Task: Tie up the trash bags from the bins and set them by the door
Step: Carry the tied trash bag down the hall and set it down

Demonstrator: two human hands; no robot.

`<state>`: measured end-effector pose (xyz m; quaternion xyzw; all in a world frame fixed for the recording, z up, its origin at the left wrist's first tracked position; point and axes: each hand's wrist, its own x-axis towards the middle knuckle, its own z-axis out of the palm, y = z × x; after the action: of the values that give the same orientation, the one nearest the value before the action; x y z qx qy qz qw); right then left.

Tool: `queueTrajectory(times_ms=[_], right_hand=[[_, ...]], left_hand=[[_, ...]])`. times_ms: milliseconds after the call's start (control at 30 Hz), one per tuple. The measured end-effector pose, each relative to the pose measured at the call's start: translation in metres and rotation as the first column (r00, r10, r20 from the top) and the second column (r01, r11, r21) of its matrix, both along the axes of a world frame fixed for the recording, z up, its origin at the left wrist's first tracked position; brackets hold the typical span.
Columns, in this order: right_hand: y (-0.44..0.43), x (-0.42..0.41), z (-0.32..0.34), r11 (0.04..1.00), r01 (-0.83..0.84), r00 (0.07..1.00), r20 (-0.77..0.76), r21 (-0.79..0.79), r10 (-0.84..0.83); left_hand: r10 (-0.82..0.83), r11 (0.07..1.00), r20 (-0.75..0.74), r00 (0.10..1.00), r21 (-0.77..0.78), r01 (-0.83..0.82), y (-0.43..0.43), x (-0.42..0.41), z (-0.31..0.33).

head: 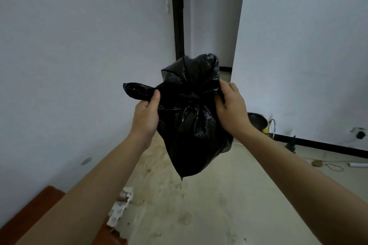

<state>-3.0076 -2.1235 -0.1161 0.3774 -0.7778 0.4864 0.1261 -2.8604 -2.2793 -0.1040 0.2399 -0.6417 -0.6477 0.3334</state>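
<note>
A black trash bag hangs in mid-air above the dusty floor, its neck bunched. The left hand pinches one twisted end; the right hand fingers curl around the other side.

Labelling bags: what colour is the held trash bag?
Glossy black trash bag, gripped by left hand and right hand; head view.

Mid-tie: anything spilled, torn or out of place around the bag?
The bag, gripped by left hand and right hand, looks intact. White plastic debris lies on the stained floor, beside the red-brown furniture, lower left.
</note>
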Motion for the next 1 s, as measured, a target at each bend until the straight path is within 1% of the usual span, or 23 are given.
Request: queueTrajectory(times_ms=[167, 300, 467, 600, 667, 800, 900, 1000], right_hand=[[-0.118, -0.107, -0.004, 0.994, -0.099, 0.995, -0.017, 0.042, 0.100], [-0.217, -0.192, -0.017, 0.992, -0.122, 0.992, -0.013, 0.035, 0.123], [-0.316, -0.295, -0.007, 0.993, -0.110, 0.994, 0.023, 0.053, 0.109], [-0.371, -0.381, 0.016, 0.998, -0.054, 0.996, 0.067, 0.009, 0.054], [-0.396, -0.426, 0.017, 1.000, -0.016, 0.996, 0.087, -0.014, 0.017], [-0.442, -0.516, 0.001, 0.998, 0.057, 0.992, 0.116, -0.035, -0.052], [-0.490, -0.600, -0.018, 0.997, 0.054, 0.992, 0.115, -0.049, -0.048], [-0.547, -0.690, -0.025, 0.998, 0.035, 0.995, 0.095, -0.050, -0.030]], left_hand=[[0.098, 0.993, -0.012, 0.995, 0.064, -0.097, -0.100, -0.094, -0.009], [0.111, 0.992, -0.036, 0.993, 0.057, -0.109, -0.196, -0.175, -0.021], [0.050, 0.993, -0.052, 0.997, 0.113, -0.044, -0.303, -0.279, -0.008], [-0.027, 0.991, -0.068, 0.997, 0.127, 0.036, -0.369, -0.376, 0.016], [-0.078, 0.990, -0.069, 0.995, 0.116, 0.086, -0.397, -0.426, 0.018], [-0.125, 0.984, -0.066, 0.990, 0.115, 0.132, -0.451, -0.522, 0.002], [-0.132, 0.983, -0.056, 0.990, 0.125, 0.138, -0.501, -0.609, -0.013], [-0.109, 0.987, -0.036, 0.993, 0.118, 0.113, -0.556, -0.694, -0.015]])
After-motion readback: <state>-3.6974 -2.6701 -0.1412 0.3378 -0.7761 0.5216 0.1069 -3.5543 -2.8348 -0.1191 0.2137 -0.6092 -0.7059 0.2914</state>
